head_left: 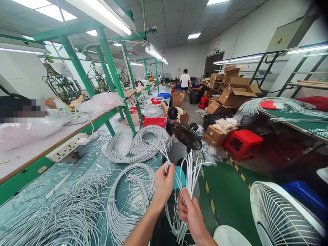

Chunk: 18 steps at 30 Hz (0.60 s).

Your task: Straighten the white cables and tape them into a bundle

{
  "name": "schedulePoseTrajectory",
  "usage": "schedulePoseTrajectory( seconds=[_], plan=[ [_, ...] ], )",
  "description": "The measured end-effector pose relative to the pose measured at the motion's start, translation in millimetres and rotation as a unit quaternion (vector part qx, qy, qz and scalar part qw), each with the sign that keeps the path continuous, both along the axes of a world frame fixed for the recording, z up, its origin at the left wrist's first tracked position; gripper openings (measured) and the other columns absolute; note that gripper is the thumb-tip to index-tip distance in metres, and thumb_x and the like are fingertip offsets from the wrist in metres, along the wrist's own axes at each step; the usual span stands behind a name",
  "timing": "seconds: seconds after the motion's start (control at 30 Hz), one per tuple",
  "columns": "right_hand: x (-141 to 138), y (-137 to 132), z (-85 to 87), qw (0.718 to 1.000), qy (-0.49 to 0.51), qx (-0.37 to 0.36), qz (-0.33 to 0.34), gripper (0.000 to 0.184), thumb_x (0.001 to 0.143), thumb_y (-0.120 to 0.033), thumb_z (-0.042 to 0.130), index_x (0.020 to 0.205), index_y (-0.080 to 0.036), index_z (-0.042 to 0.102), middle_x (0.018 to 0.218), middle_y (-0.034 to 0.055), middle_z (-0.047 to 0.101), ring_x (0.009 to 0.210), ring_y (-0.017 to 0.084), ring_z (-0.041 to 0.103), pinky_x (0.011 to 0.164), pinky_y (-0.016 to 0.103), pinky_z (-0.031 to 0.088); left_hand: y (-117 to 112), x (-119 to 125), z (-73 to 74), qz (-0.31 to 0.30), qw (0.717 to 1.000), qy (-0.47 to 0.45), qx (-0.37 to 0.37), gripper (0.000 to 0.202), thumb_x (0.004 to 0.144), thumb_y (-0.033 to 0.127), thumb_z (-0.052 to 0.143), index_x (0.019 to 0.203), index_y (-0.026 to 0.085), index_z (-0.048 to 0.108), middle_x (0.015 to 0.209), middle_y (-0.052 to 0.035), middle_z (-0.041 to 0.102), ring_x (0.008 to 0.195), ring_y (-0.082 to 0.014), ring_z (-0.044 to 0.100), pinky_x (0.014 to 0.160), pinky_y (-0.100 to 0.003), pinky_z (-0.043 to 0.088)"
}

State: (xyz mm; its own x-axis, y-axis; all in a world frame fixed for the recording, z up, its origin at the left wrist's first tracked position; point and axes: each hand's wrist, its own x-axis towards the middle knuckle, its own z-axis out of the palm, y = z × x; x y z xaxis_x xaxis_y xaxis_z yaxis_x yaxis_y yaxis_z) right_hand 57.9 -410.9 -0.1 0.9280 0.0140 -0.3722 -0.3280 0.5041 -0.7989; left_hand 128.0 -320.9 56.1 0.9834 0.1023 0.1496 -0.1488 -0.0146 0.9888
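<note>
My right hand [189,210] is closed around a bundle of white cables [191,174], whose loose ends fan out above the fist. My left hand [164,182] pinches a few white cable ends [166,158] just to the left of that bundle. Lower lengths of the cables hang in a loop below my hands. On the bench to the left lie a coil of grey-white cables [112,208] and a loose heap of more cables [61,212]. Farther back sits a larger coil [151,136].
A power strip [67,147] is fixed along the shelf on the left. A black fan [186,136] stands ahead, a white fan [284,212] at lower right. A person [173,116] bends beside the bench near a red tray [154,122]. Red stools [243,143] and cartons line the right.
</note>
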Motion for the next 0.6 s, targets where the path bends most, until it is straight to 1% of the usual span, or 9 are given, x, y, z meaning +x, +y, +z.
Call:
schedulePoseTrajectory(
  seconds=[0.1,0.17,0.27,0.4,0.5,0.6],
  plan=[
    [-3.3,0.4,-4.7,0.999,-0.012,-0.043,0.011,0.064,0.061,-0.081,0.065,0.065,-0.020,0.044,0.051,-0.0113,0.022,0.043,0.004,0.014,0.041,0.021,0.013,6.2,9.0,6.4,-0.046,0.989,0.068,-0.125,0.041,0.078,0.055,0.064,0.069,0.016,0.058,0.048,0.0107,0.023,0.044,-0.0057,0.017,0.043,-0.021,0.016],
    [-7.1,0.5,-7.8,0.998,-0.020,-0.067,0.006,0.065,0.060,-0.082,0.064,0.064,-0.020,0.046,0.052,-0.0099,0.024,0.044,0.004,0.017,0.042,0.022,0.016,12.2,16.9,14.2,-0.045,0.982,0.065,-0.174,0.042,0.075,0.055,0.068,0.070,0.015,0.059,0.048,0.0118,0.021,0.043,-0.0045,0.014,0.042,-0.019,0.014],
    [-14.0,1.5,-12.3,0.997,-0.024,-0.078,0.006,0.065,0.062,-0.082,0.063,0.065,-0.019,0.049,0.054,-0.0083,0.026,0.046,0.005,0.019,0.043,0.023,0.018,22.6,28.8,28.4,-0.024,0.979,0.033,-0.200,0.044,0.074,0.056,0.070,0.072,0.013,0.061,0.047,0.0119,0.022,0.041,-0.0031,0.015,0.040,-0.018,0.014],
    [-21.5,4.1,-18.0,0.998,-0.019,-0.060,-0.003,0.061,0.066,-0.080,0.064,0.070,-0.020,0.052,0.057,-0.0067,0.026,0.050,0.007,0.020,0.045,0.025,0.018,32.5,38.4,43.0,-0.011,0.974,0.006,-0.225,0.044,0.073,0.055,0.071,0.075,0.013,0.062,0.045,0.0125,0.022,0.039,-0.0026,0.016,0.038,-0.017,0.015],
    [-22.2,3.7,-22.9,0.999,-0.038,-0.030,0.026,0.058,0.069,-0.078,0.063,0.065,-0.022,0.048,0.057,-0.0065,0.026,0.049,0.007,0.016,0.045,0.026,0.016,33.1,38.5,46.9,-0.028,0.975,0.003,-0.220,0.043,0.073,0.055,0.071,0.071,0.014,0.059,0.044,0.0123,0.024,0.038,-0.0024,0.016,0.038,-0.017,0.015],
    [-19.2,0.0,-25.2,0.995,-0.062,-0.008,0.077,0.060,0.070,-0.078,0.061,0.061,-0.022,0.043,0.055,-0.0078,0.024,0.046,0.006,0.013,0.043,0.025,0.014,32.0,35.6,47.1,-0.045,0.976,0.009,-0.211,0.043,0.074,0.054,0.071,0.069,0.014,0.057,0.044,0.0119,0.025,0.039,-0.0024,0.017,0.039,-0.016,0.016]
  ],
)
